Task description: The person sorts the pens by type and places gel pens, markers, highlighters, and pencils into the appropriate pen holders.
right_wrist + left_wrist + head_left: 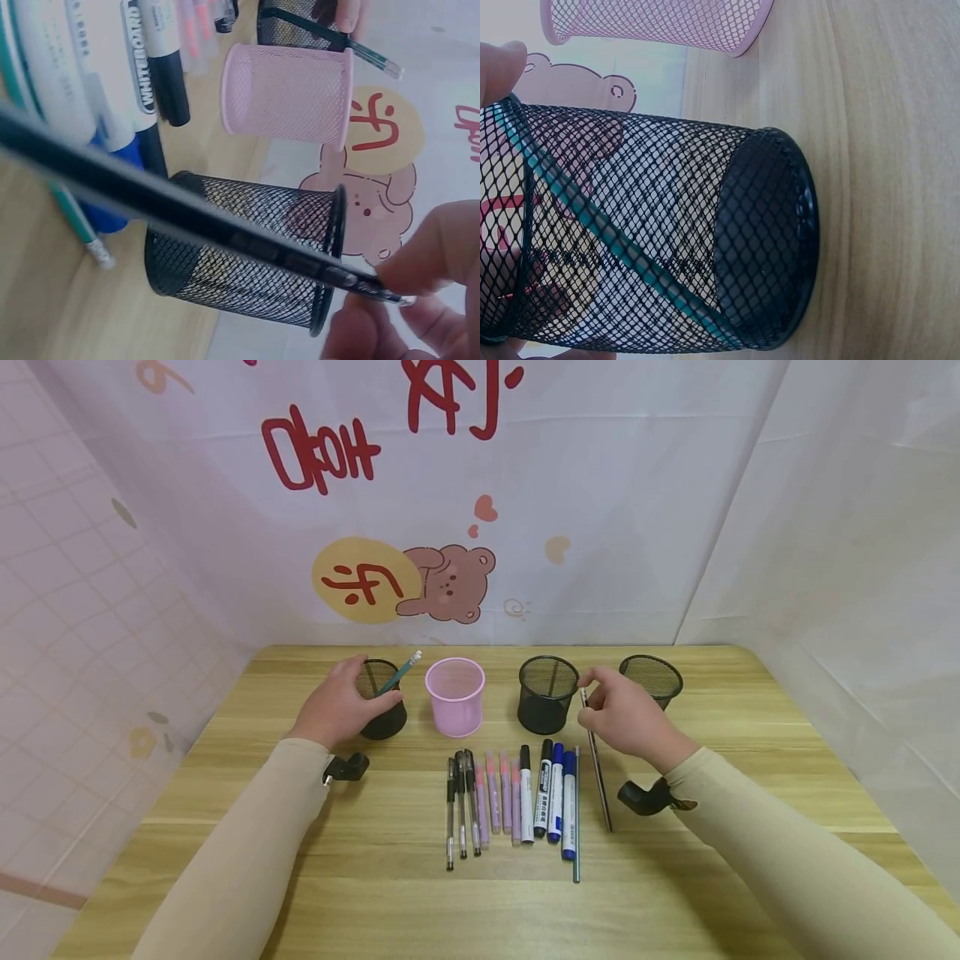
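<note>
The left hand [339,703] curls round the leftmost black mesh cup [384,723], thumb and fingers at its rim. A green pencil [400,674] leans inside that cup, its eraser end above the rim; the left wrist view shows the pencil [615,238] slanting down through the mesh. The right hand [628,714] pinches a dark pencil [597,777] by its upper end, between two black cups. In the right wrist view the pencil [187,210] crosses in front of a black mesh cup [247,255], with the fingertips at its end.
A pink cup [457,714] and a black cup [543,713] stand mid-row; another black cup [651,677] is partly behind the right hand. On the table lie black pens [462,810], pink highlighters [493,797], markers [555,793] and a green pencil [577,835].
</note>
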A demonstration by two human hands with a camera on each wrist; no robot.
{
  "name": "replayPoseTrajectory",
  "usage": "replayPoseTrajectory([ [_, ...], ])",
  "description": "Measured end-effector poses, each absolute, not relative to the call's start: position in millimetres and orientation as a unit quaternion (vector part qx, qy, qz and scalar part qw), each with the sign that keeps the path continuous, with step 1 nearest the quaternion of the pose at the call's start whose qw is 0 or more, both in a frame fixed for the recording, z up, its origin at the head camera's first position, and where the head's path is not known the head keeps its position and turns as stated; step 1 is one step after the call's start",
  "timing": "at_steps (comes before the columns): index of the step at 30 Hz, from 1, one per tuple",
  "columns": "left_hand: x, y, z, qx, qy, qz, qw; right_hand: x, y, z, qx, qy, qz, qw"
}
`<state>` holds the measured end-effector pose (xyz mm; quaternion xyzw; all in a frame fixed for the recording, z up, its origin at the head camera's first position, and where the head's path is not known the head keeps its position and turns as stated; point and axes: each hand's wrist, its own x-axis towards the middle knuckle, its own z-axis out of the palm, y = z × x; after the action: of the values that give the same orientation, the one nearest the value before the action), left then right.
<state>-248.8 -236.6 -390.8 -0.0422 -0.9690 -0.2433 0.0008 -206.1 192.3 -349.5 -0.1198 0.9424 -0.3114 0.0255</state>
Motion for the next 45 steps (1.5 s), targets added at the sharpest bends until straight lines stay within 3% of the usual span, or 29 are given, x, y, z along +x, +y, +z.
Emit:
replayPoseTrajectory([
  [17, -249, -236, -390, -0.043, -0.968, -0.249, 0.004, -208, 178, -341, -0.111, 0.881, -0.454, -0.074],
  [45, -249, -236, -392, -0.038, -0.968, -0.247, 0.000, -219, 121, -353, -0.108, 0.655, -0.728, -0.174],
])
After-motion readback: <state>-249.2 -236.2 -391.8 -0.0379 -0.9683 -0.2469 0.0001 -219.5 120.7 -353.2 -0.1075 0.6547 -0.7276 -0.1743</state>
